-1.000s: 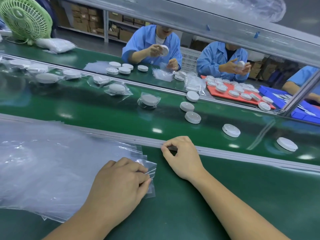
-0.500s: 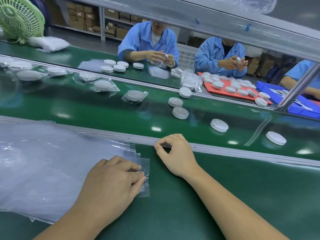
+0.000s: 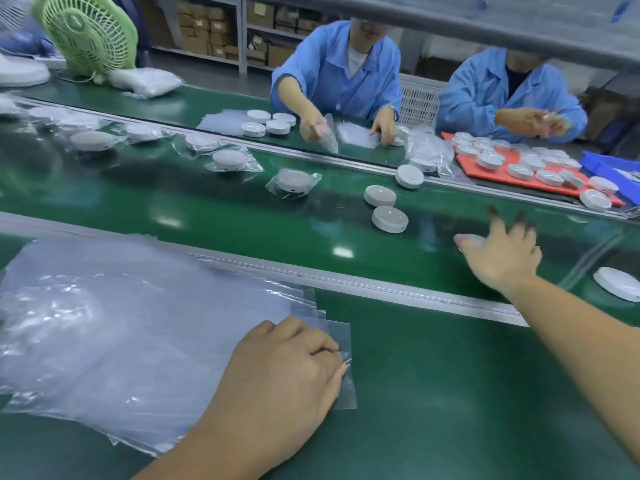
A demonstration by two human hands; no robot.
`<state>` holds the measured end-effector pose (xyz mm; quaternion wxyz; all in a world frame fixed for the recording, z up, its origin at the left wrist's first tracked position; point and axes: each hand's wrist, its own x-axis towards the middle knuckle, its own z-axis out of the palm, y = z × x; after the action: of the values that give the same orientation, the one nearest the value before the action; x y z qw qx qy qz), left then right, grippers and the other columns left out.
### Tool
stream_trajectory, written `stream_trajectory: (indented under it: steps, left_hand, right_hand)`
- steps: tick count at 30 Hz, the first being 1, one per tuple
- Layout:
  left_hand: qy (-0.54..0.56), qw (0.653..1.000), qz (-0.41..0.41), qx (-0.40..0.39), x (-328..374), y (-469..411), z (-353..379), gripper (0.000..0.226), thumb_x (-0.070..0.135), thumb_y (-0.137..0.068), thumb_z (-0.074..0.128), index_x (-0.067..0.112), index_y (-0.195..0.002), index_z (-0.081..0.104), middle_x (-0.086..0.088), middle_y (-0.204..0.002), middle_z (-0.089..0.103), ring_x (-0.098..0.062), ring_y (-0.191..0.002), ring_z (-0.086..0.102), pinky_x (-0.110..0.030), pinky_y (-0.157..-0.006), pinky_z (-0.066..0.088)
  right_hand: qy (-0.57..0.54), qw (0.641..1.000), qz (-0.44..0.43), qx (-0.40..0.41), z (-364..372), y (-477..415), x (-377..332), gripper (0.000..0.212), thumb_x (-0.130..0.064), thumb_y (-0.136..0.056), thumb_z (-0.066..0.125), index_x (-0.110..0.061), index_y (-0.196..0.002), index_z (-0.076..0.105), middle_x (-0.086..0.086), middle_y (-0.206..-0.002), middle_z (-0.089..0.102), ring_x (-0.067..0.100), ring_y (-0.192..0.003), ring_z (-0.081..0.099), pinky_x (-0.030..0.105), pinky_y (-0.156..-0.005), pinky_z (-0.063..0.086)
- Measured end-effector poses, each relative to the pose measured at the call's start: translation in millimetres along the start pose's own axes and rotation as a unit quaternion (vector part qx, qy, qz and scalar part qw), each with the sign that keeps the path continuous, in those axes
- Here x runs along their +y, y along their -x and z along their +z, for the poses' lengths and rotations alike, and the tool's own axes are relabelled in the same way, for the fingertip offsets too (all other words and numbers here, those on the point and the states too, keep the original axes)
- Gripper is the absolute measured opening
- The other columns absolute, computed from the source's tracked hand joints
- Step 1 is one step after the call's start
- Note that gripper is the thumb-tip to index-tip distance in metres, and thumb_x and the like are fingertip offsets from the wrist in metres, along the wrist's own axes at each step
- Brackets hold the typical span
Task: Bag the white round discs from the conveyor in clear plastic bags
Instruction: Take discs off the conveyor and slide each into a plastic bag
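My left grip (image 3: 277,375) sits low in the frame on the smooth dark green worktop (image 3: 467,393). Its fingers are curled and it pinches the right corner of the top bag (image 3: 348,396), a thin, clear, glossy film with square corners. Beneath it the bags (image 3: 121,323) fan out toward the left edge in a flat stack, wrinkled and streaked with glare.

My right grip (image 3: 502,258) reaches past the dull metal rail (image 3: 346,279) to the middle right, over the shiny green belt (image 3: 207,216). Its fingers are spread wide and smeared by blur. A disc (image 3: 471,240) shows white just under the thumb, but I cannot tell whether I touch it.

More discs (image 3: 389,219) lie on the belt at centre. They are round, low, matt white plastic with softly rounded rims. Two sit just beside each other, a third is up by the far rail, and another is at the right edge. Toward the upper left the belt carries bagged discs (image 3: 292,181), each in crinkled clear film.

Across the belt two workers (image 3: 339,74) in blue coats handle bags and discs. A flat red tray (image 3: 481,169) at the upper right is crowded with discs. A pale green fan (image 3: 86,29) with a ribbed round grille stands at the upper left.
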<state>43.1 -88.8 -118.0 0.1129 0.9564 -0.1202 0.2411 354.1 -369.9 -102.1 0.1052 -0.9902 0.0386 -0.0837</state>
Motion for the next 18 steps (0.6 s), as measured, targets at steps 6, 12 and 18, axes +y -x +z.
stream_trajectory:
  steps: [6,12,18]
  left_hand:
    - [0.02,1.0,-0.014,0.0,-4,-1,5,0.026,0.044,-0.089,0.054,0.035,-0.082,0.078,0.024,-0.092,0.068,-0.008,-0.085,0.057,-0.028,-0.066,0.047]
    - [0.047,0.998,-0.04,0.0,-5,-1,4,0.023,0.041,-0.09,0.056,0.034,-0.082,0.076,0.025,-0.092,0.068,-0.007,-0.086,0.059,-0.029,-0.067,0.049]
    - [0.106,0.985,-0.139,0.007,-7,-4,-1,0.027,0.047,-0.093,0.048,0.041,-0.085,0.073,0.033,-0.094,0.066,0.004,-0.087,0.057,-0.024,-0.068,0.051]
  right_hand:
    - [-0.042,0.999,-0.019,0.01,32,-17,9,0.063,-0.066,-0.091,0.05,-0.034,-0.146,0.05,0.021,-0.143,0.052,0.045,-0.123,0.053,0.05,-0.101,0.047]
    - [-0.102,0.982,-0.158,0.017,3,28,-20,0.046,-0.047,-0.092,0.059,-0.028,-0.134,0.056,0.005,-0.1,0.069,0.016,-0.078,0.061,0.032,-0.071,0.046]
    - [-0.142,0.85,-0.508,-0.014,-27,146,-44,0.049,-0.016,-0.09,0.061,-0.045,-0.13,0.06,-0.013,-0.124,0.052,0.006,-0.116,0.055,0.019,-0.1,0.04]
